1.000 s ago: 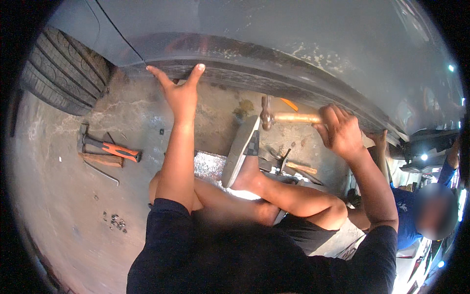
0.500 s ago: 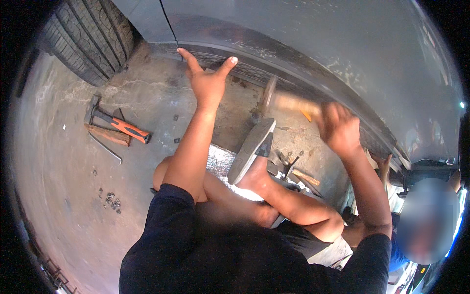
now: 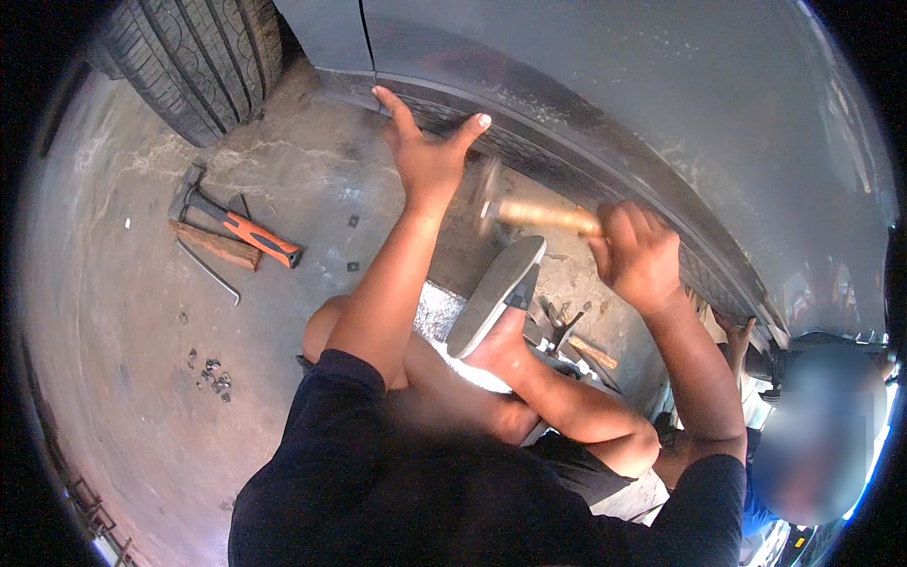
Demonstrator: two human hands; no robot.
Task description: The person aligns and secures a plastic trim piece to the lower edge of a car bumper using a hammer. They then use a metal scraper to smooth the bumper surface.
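Note:
My left hand [image 3: 425,151], open with index finger and thumb spread, rests against the lower sill [image 3: 515,128] of a dark grey car body [image 3: 642,66], beside a thin vertical seam. My right hand [image 3: 635,248] is closed around the light wooden handle of a hammer [image 3: 543,214], whose motion-blurred head is beneath the sill, right of my left hand. My bent leg [image 3: 567,402] and sandalled foot [image 3: 496,293] lie below both hands.
A tyre [image 3: 196,61] is at upper left. An orange-handled hammer [image 3: 260,238], wood piece [image 3: 213,244] and bent rod [image 3: 210,276] lie on concrete. More tools [image 3: 567,335] lie beside my foot. A co-worker's hand [image 3: 735,335] touches the sill at right; their blurred head is below it.
The view has shifted, bringing more tyre into sight. My left hand stays at the sill seam. The hammer in my right hand has swung, its head moving relative to my foot and blurring.

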